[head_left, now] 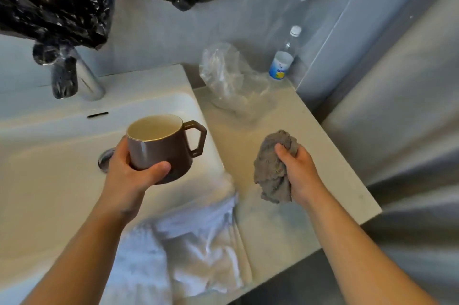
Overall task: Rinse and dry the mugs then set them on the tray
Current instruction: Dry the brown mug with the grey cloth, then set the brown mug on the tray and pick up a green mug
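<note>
The left hand (129, 175) curls its fingers (159, 169) round the glossy brown ceramic mug (159, 150), upright over the white sink (49, 180); just right of them, the right hand (300, 170) clutches a crumpled grey cloth (273, 173); drying seems about to begin; no tray shows.

Nothing you can actually read here

The only printed thing you've got is the label (278, 71) on the clear plastic bottle (285, 52), standing behind and to the right of the sink (149, 86). It's blue and white with a yellow patch, but the print's too small and blurry to make out.
</note>
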A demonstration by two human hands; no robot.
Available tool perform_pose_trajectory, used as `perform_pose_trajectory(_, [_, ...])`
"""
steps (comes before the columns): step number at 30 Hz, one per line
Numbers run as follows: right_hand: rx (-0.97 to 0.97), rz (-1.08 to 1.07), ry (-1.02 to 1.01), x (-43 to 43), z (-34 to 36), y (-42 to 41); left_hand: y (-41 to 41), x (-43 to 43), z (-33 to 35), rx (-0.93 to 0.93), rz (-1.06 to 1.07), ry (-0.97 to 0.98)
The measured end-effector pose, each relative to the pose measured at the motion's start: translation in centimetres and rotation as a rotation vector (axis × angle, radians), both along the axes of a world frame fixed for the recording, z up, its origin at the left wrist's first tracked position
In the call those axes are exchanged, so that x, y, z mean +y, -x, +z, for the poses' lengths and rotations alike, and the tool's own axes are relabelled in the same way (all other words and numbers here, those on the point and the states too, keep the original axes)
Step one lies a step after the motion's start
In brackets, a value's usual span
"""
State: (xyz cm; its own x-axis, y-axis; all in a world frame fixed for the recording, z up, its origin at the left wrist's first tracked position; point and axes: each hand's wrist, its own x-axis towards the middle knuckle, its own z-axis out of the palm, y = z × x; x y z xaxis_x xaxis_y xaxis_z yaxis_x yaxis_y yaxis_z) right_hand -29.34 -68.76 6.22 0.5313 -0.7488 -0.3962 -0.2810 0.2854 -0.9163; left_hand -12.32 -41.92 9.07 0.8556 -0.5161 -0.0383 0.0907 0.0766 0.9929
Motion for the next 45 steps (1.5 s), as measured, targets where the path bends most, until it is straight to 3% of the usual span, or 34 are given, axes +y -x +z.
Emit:
perform_pose_trajectory(6, [0.309,0.107,-0.114,-1.4,-6.2,-0.3,0.3,-1.4,-1.1,0.006,-0.025,-0.030])
perform_pose_trajectory(9, [0.374,0.142,-0.145,-1.3,-7.7,-0.7,0.6,-2.0,-1.3,0.022,-0.020,-0.030])
perform_pose_trajectory(13, [0.490,0.274,0.038,-2.0,-7.3,-1.1,0.9,-2.6,-0.8,0.026,-0.033,-0.043])
perform_pose_trajectory(16, [0.745,0.534,0.408,-2.1,-4.5,-0.8,1.2,-2.8,0.0,0.022,-0.025,-0.054])
perform_pose_trajectory(18, [0.634,0.478,0.564,-1.0,-0.8,-0.9,1.6,-2.5,0.8,0.019,-0.016,-0.067])
perform_pose_trajectory(21, [0.082,0.426,0.283,2.8,5.6,-2.0,2.5,-1.8,2.3,-0.009,-0.019,-0.083])
perform_pose_trajectory(24, [-0.152,0.607,0.160,6.1,9.6,-3.4,4.0,-0.6,3.8,-0.010,0.000,-0.082])
perform_pose_trajectory(34, [-0.180,0.939,0.132,13.1,12.0,-6.9,7.9,7.2,6.7,-0.078,0.218,-0.152])
perform_pose_trajectory(42, [-0.194,1.134,0.179,23.5,12.6,-11.1,8.1,17.4,8.2,-0.174,0.433,-0.441])
perform_pose_trajectory(45, [-0.198,1.186,0.199,28.0,12.2,-13.0,7.1,21.7,7.6,-0.172,0.500,-0.464])
